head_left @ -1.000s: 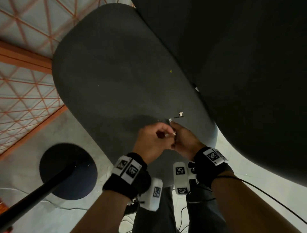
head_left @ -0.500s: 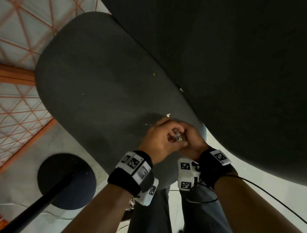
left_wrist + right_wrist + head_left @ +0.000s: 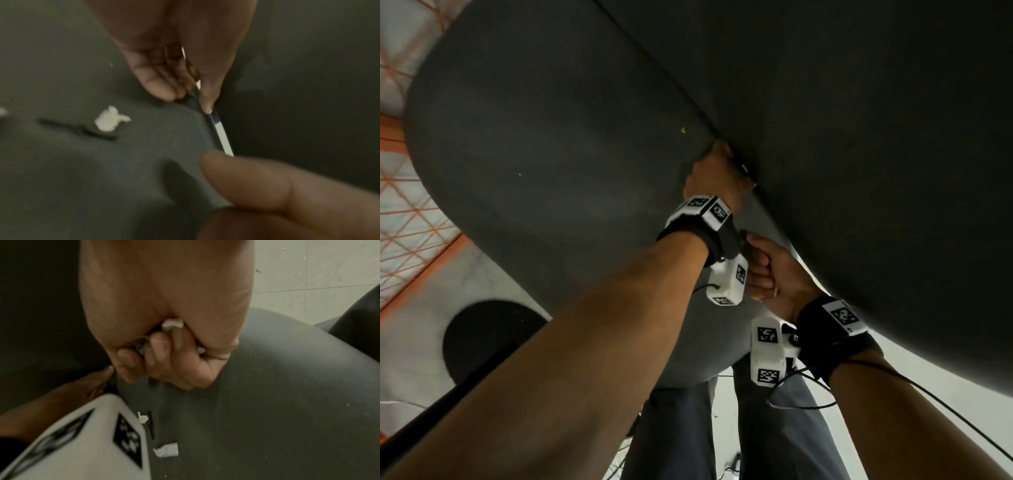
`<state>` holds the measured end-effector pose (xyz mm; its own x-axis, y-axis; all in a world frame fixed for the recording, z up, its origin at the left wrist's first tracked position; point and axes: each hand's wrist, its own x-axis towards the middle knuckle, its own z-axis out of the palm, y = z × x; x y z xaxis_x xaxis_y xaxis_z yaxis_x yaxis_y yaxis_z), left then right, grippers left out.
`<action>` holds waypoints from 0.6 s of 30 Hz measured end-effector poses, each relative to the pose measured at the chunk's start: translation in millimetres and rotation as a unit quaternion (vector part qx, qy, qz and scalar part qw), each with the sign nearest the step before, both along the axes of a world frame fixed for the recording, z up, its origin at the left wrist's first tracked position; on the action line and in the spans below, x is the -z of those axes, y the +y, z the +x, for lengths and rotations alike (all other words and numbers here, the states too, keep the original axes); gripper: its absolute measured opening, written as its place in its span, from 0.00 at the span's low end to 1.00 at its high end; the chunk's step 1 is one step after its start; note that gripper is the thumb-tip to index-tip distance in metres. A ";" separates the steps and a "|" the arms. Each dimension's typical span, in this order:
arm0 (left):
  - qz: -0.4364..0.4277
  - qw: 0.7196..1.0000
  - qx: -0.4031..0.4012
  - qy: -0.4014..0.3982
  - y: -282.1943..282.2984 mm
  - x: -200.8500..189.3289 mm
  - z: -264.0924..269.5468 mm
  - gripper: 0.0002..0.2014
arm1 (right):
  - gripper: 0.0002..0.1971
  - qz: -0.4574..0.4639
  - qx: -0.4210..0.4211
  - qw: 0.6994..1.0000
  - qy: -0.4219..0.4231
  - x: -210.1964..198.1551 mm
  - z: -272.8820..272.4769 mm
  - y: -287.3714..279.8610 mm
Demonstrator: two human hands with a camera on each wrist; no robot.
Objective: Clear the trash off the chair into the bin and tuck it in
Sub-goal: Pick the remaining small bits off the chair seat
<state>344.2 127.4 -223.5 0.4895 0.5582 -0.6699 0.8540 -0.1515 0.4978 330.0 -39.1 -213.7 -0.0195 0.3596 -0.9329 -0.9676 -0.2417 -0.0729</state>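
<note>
**Gathering scraps from the chair seat**

Head view: my left hand (image 3: 714, 178) reaches into the crease where the chair seat (image 3: 544, 144) meets the backrest (image 3: 859, 120); my right hand (image 3: 770, 274) sits clenched just behind that wrist. A yellow crumb (image 3: 682, 130) lies near the crease. No bin shows, so I judge clearing only partly done.

Left wrist view: fingertips (image 3: 164, 91) and thumb pinch at the seat edge; whether they grasp anything I cannot tell. A white paper scrap (image 3: 111, 120) lies beside them.

Right wrist view: curled fingers (image 3: 158, 350) grasp collected paper bits (image 3: 172, 324). Two more scraps (image 3: 167, 450) lie on the seat.
</note>
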 end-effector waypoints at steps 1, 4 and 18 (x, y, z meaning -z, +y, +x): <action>0.009 1.000 -0.003 0.015 -2.2 -0.5 2.8 0.21 | 0.24 0.001 0.003 1.000 0.002 0.2 1.0 -0.3; 0.031 0.999 -0.011 0.022 -8.2 1.7 2.5 0.20 | 0.24 -0.039 -0.020 0.999 -0.011 11.6 -1.2 -3.9; -0.060 0.994 -0.031 -0.080 -6.4 -30.6 -56.6 0.06 | 0.24 -0.064 -0.006 0.998 -0.015 7.4 -0.5 17.6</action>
<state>287.6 121.0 -192.9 0.5618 0.5111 -0.6505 0.7686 -0.0315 0.6390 329.5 -21.5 -221.1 0.0063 0.2384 -0.9712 -0.9624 -0.2621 -0.0705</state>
